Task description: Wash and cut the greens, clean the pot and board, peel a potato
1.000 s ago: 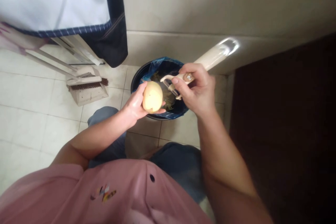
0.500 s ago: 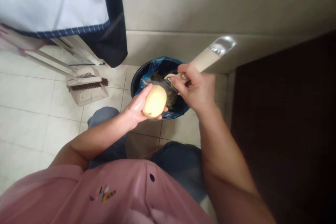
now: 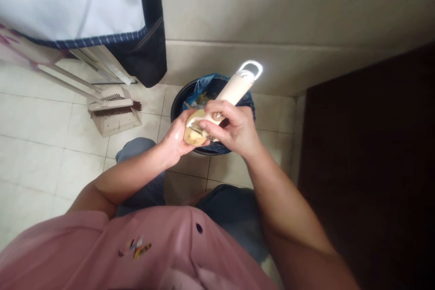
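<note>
A pale, mostly skinless potato [image 3: 194, 138] is gripped in my left hand [image 3: 176, 139], with some brownish patches at its lower end. My right hand [image 3: 236, 128] is closed around a cream-coloured peeler [image 3: 234, 90] with a shiny metal loop at its far end. The peeler's head lies over the potato and covers much of it. Both hands are above a black bin [image 3: 175, 106] lined with a blue bag [image 3: 208, 82], where some scraps show inside.
A dustpan [image 3: 117, 122] with a brown-bristled brush [image 3: 115, 109] stands on the tiled floor to the left. Dark cloth [image 3: 149, 54] hangs at the upper left. A wall [image 3: 288, 18] rises behind the bin, and a dark panel [image 3: 367, 158] stands at the right.
My right hand has moved left and slightly down, bringing the peeler from beside the potato onto it. The potato looks tilted in my left hand, which stays nearly in place.
</note>
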Available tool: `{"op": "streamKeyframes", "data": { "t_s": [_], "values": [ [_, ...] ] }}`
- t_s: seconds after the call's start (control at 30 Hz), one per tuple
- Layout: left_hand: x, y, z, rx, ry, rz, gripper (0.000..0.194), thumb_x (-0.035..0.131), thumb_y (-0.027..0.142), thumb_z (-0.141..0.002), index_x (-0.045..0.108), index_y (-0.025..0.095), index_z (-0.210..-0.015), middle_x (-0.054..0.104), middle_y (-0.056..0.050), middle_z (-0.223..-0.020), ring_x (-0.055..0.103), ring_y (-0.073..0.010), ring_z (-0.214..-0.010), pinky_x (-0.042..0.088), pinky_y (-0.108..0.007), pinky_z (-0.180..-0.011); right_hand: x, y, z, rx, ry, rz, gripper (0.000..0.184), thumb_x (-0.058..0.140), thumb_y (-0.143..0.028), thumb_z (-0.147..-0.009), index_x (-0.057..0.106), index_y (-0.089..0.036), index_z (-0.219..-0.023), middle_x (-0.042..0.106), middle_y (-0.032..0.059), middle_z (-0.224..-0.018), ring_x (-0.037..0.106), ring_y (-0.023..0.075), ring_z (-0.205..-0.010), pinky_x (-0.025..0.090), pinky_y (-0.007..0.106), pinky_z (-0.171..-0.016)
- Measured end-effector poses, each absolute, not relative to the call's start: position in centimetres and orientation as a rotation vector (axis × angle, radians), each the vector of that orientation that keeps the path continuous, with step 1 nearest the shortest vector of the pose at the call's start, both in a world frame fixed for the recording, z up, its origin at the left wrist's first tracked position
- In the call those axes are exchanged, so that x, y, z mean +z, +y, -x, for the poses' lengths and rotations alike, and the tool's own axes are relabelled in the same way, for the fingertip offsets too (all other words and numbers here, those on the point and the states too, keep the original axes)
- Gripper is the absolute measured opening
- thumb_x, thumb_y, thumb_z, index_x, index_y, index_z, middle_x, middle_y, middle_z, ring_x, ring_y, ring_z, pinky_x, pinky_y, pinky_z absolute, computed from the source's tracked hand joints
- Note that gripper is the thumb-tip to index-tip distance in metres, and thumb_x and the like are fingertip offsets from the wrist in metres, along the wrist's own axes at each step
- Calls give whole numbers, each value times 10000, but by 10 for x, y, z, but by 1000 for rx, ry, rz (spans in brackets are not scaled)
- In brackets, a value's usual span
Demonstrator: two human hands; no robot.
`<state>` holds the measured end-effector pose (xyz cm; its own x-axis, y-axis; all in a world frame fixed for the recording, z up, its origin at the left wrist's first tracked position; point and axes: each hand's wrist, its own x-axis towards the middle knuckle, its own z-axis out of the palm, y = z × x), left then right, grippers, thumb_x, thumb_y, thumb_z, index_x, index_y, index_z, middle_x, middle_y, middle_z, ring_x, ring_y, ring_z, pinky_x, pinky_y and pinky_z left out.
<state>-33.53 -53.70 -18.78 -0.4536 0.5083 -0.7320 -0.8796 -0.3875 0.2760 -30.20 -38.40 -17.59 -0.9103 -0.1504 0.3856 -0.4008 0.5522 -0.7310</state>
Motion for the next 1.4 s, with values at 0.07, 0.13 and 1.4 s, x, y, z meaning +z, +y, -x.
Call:
{"op": "streamKeyframes", "data": {
  "t_s": [0.07, 0.13, 1.4],
  "values": [
    [-186, -537, 334, 1943, 869, 614, 379, 462, 417, -1007, 687, 112, -1010, 674, -61, -632, 645, -178, -495, 495, -238, -427, -182, -376, 307, 1263, -2511, -368, 396, 604, -617, -946, 681, -231, -984, 660, 8, -781, 543, 130, -600, 442, 266, -581],
    [-183, -537, 333, 1917, 876, 540, 419, 457, 450, -1010, 685, 100, -1035, 683, -77, -650, 651, -182, -494, 488, -235, -412, -192, -367, 312, 1216, -2513, -256, 389, 603, -605, -944, 675, -227, -1003, 659, 13, -786, 554, 144, -622, 441, 275, -598],
    [-175, -535, 336, 2072, 853, 821, 417, 539, 486, -990, 687, 121, -1128, 698, -68, -760, 644, -130, -598, 535, -216, -578, -188, -355, 308, 820, -2578, -17, 333, 591, -525, -970, 692, -217, -1047, 673, 19, -737, 596, 162, -614, 457, 280, -600]
  ]
}}
